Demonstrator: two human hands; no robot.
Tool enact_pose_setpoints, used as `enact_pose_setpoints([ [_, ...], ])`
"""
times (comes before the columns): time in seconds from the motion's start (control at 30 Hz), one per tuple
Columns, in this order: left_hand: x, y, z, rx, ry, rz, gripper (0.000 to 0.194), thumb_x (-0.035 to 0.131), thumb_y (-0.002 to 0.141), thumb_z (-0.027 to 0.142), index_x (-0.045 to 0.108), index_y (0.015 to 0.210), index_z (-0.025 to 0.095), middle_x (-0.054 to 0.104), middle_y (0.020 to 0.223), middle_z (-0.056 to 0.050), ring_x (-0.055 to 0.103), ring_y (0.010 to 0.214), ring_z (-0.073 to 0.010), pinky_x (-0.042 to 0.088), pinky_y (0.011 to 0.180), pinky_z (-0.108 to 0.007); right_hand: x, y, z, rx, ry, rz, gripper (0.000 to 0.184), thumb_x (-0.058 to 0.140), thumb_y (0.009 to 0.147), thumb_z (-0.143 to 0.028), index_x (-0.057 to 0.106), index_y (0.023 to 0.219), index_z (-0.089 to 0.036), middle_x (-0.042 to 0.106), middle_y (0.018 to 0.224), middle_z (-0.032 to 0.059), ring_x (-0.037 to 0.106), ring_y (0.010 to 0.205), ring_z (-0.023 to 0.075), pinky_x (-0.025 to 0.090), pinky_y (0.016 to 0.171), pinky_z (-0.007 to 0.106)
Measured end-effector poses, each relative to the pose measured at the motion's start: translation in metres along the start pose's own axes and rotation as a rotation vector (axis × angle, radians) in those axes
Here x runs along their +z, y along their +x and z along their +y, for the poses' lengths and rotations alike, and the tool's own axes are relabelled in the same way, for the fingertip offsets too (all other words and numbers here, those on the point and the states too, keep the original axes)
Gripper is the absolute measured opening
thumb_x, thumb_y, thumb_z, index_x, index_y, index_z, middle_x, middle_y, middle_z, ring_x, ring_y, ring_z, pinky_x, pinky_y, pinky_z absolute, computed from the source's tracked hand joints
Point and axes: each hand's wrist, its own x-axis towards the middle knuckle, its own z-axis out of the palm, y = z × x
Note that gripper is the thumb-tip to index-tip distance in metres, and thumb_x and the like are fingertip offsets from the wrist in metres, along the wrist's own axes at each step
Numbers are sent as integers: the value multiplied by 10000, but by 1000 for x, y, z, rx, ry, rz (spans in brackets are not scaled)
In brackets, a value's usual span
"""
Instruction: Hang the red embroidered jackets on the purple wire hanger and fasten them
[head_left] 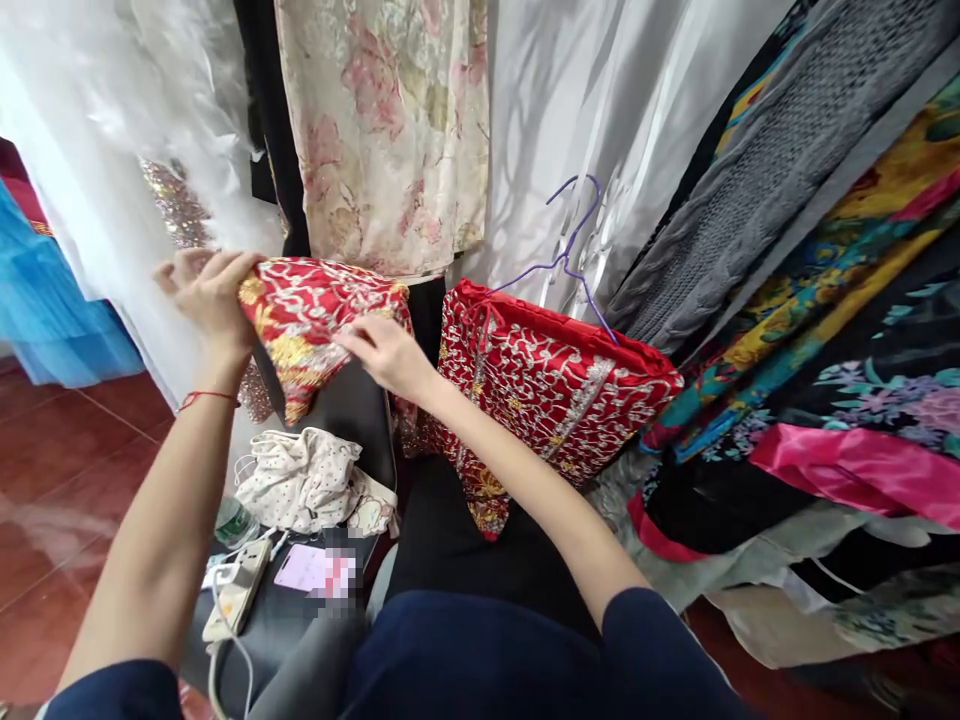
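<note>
A red garment (547,385) with white and gold embroidery hangs on a purple wire hanger (574,245) among other clothes. My left hand (210,290) grips the far end of its sleeve (315,320), fingers curled over the cloth. My right hand (386,352) pinches the same sleeve nearer the body of the garment, holding it stretched between both hands.
Around it hang a floral cream dress (390,130), white satin (600,120), grey knit (757,190) and bright patterned fabrics (847,300). Below on a dark seat (360,410) lie a crumpled dotted cloth (307,480), a phone (240,590) with cable and a card. The floor has red tiles (60,460).
</note>
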Motion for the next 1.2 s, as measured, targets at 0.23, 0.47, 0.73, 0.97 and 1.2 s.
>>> enact_pose_setpoints([
  [0.23,4,-77,-70,322,64,-515,404,318,976,291,666,1182,292,644,1368,26,488,1239,-192,357,1052,-410,34,-40,-16,-153,-29,-333,280,476,937,-119,670,1139,-112,643,1214,165,573,1157,256,437,1036,433],
  [0.47,18,-83,-43,355,120,-363,306,426,883,345,705,920,226,756,1059,-44,569,1007,-237,398,924,-414,26,-57,-15,-189,-10,-441,277,505,926,-158,677,1142,-129,638,1287,159,506,1321,259,299,1175,462],
  [0.73,22,-60,120,486,-71,-260,404,459,911,425,605,1200,182,670,1187,-130,563,1107,-290,388,959,-433,34,-63,-34,-206,68,-489,266,529,923,-163,674,1146,-145,651,1303,142,531,1314,240,273,1193,458],
  [0.97,62,-59,145,243,92,-599,718,605,795,642,544,1267,103,557,1349,-258,438,1312,-417,274,1093,-624,-3,-88,-15,22,225,-280,239,447,970,-200,678,1027,-179,706,1071,85,609,1065,208,417,978,376],
  [1.2,60,-51,123,384,135,-784,593,661,757,420,538,1248,113,594,1304,-230,516,1253,-381,291,1108,-621,26,-89,41,768,245,-157,845,718,784,-342,292,1479,-120,446,1434,239,483,1304,347,403,1047,540],
])
